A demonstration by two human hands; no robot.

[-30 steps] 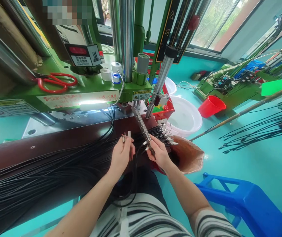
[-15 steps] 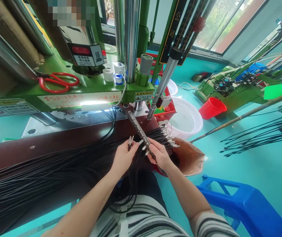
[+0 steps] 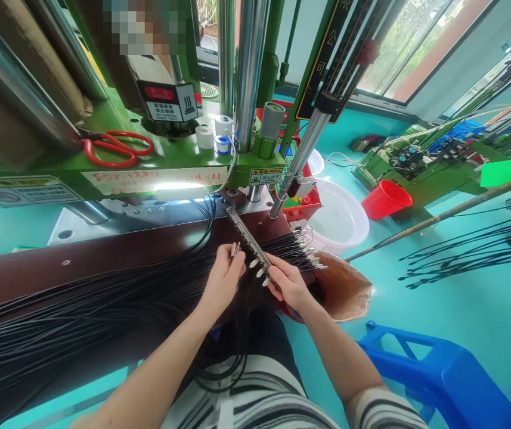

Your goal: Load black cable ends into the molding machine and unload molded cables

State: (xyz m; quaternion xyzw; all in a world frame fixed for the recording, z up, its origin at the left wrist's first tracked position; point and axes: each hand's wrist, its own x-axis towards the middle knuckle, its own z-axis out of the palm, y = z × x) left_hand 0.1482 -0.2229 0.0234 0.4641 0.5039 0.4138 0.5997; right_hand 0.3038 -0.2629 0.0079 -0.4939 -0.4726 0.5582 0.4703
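Note:
My right hand grips the lower end of a long metal bar, which slants up and left toward the machine's base plate. Several silvery connectors stick out of the bar's left side near that hand. Just left of the bar, my left hand pinches small metal connectors; black cables hang below it. A large bundle of black cables lies on the dark brown table. More cable ends with silvery tips rest beyond my right hand.
A green machine with steel columns stands ahead, red-handled scissors on it. To the right are an open brown bag, a white basin, a red bucket and a blue stool.
My left hand has shifted slightly left, away from the bar, with its connectors. More connectors now show along the bar near my right hand. The view has shifted slightly.

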